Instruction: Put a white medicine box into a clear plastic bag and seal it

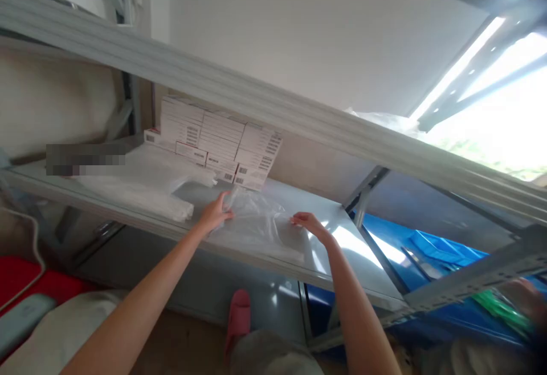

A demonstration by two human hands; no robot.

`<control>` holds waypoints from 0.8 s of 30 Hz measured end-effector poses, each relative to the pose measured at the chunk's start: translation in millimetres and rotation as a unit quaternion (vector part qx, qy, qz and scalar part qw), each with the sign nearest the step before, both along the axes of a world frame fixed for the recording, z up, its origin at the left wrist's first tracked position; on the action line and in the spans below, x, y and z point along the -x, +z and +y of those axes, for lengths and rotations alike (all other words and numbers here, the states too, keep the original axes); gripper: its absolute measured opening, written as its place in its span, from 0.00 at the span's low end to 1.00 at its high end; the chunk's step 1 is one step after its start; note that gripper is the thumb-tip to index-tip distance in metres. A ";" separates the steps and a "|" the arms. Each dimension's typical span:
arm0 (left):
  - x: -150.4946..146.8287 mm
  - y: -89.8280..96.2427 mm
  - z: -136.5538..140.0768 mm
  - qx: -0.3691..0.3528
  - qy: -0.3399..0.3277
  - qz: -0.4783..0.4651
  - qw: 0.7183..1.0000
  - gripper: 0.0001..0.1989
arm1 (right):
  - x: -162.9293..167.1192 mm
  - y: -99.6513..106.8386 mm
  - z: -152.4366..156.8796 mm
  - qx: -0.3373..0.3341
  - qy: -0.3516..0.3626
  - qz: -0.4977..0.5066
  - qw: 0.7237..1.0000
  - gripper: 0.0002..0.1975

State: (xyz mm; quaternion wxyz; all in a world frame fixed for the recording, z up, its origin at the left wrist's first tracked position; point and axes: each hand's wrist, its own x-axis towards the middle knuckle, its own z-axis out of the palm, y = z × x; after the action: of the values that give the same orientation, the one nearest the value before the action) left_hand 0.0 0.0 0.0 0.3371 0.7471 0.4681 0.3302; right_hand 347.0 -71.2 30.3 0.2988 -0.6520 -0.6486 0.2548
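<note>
A thin clear plastic bag [260, 224] lies crumpled on the grey metal shelf [329, 207]. At its left side, my left hand [215, 214] has curled fingers closed on the plastic. My right hand [308, 224] is at the bag's right edge, its fingers together and pinching the film there. Just left of my left hand rests a flat pile of whitish plastic bags [145, 178], its ends bunched toward me. Behind both stand white cardboard boxes [220, 141] with printed labels and barcodes.
An upper shelf beam [256, 104] crosses above my hands. To the right are a slotted metal post [474, 272], a blue tray [444, 248] and green material [504, 312], beside another person's blurred hand [523, 295]. A pink slipper [239, 312] shows below.
</note>
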 end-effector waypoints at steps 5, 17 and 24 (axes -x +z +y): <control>-0.8 -5.1 -0.9 0.004 0.003 -0.020 1.000 0.35 | -5.6 7.2 -4.7 0.046 -0.003 0.018 0.999 0.20; -3.1 0.4 -7.7 0.013 0.008 -0.066 0.998 0.33 | -13.9 6.5 -1.0 0.090 -0.033 0.040 0.995 0.23; -0.4 2.2 -8.2 0.023 0.003 -0.086 0.996 0.45 | 32.9 20.1 51.5 -0.007 -0.032 0.024 0.999 0.37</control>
State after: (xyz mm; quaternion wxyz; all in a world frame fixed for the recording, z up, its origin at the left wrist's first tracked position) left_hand 0.4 -8.2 2.2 0.3926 0.7063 0.4473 0.3834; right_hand 314.1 -19.7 50.4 0.3272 -0.6640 -0.6216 0.2561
